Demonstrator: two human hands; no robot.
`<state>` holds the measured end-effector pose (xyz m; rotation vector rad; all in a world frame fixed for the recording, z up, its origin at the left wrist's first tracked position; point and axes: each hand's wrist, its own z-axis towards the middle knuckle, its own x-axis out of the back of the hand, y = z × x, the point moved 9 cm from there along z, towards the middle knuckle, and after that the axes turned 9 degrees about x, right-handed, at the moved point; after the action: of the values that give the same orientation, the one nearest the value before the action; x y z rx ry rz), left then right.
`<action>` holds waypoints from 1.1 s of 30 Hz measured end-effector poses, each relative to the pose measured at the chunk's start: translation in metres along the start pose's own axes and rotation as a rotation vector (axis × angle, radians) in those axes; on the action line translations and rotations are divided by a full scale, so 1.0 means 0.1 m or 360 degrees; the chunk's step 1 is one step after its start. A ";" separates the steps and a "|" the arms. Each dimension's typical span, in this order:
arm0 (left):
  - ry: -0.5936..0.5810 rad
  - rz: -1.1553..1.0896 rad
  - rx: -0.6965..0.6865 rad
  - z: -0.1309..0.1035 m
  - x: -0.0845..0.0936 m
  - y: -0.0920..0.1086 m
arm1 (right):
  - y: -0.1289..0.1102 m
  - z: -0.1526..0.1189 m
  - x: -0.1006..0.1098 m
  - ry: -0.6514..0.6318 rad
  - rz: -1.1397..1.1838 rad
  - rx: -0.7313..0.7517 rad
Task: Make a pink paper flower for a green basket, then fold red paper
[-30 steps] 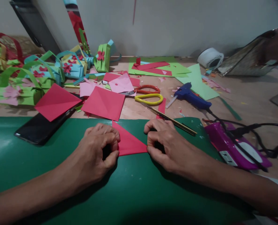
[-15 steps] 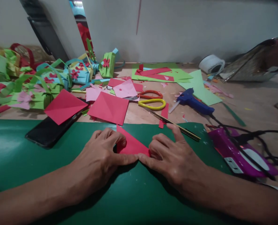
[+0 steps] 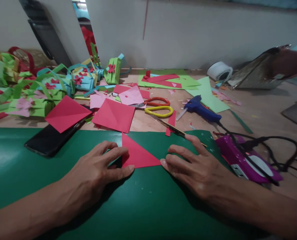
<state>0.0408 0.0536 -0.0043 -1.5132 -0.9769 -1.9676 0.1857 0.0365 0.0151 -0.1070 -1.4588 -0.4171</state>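
Observation:
A sheet of red paper (image 3: 139, 154), folded into a triangle, lies on the green mat (image 3: 143, 206) with its long folded edge toward me. My left hand (image 3: 97, 168) holds down its left side, the thumb on the near fold and bent fingertips on the face. At the sharp right corner, my right hand (image 3: 194, 168) presses the tip between thumb and curled fingers, while its index finger stretches forward. Beyond the triangle are a creased red square (image 3: 114, 116) and another red square (image 3: 67, 114), which rests partly on a black phone (image 3: 47, 141).
Scissors with red and yellow handles (image 3: 159, 111) and a blue glue gun (image 3: 203, 110) lie ahead. A purple power strip (image 3: 248, 160) with cables sits at right. Small paper baskets (image 3: 30, 103) crowd the left. Green sheets (image 3: 210, 95) and a white roll (image 3: 219, 71) are farther back.
My thumbs, which met at the middle of the near fold, have slid apart along it: the left one leftward, the right one to the right corner. More of the red triangle shows.

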 end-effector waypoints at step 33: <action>-0.0354 -0.0140 -0.0295 0.14 -0.09 0.41 | -0.13 0.21 -0.04 -0.0147 0.0111 0.0254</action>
<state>0.0817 0.0375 -0.0005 -1.8527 -0.9869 -2.0299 0.1616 0.0315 0.0114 -0.0494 -1.5688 -0.2407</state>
